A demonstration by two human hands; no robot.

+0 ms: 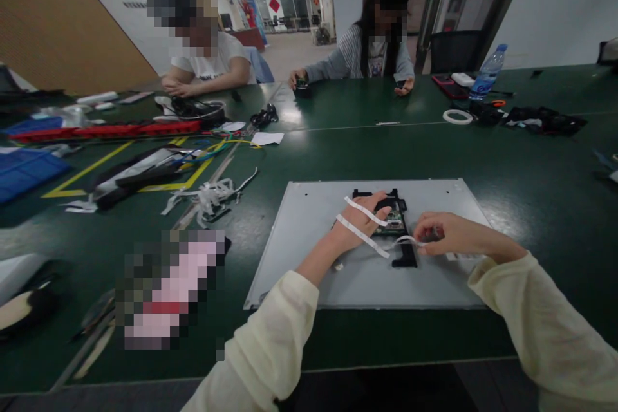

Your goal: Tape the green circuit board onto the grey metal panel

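Note:
A flat grey panel (299, 238) lies on the green table in front of me. On it rests a black plastic frame (409, 256) with a green circuit board (396, 224) inside. My left hand (357, 222) lies over the frame's left part, fingers stretched out. Two white tape strips (362, 235) stick across the back of that hand and wrist, their ends hanging free. At the frame's right side, my right hand (451, 234) is closed in a pinch on another thin white tape strip (405, 240), which curves toward the board. The right fingertips are partly hidden.
A tangle of white strips (212, 198) lies left of the panel, near a pixelated pink object (186, 277). Cables and a red strip (111, 132) lie farther left. A tape roll (458, 117) and water bottle (487, 74) stand right. Two people sit opposite.

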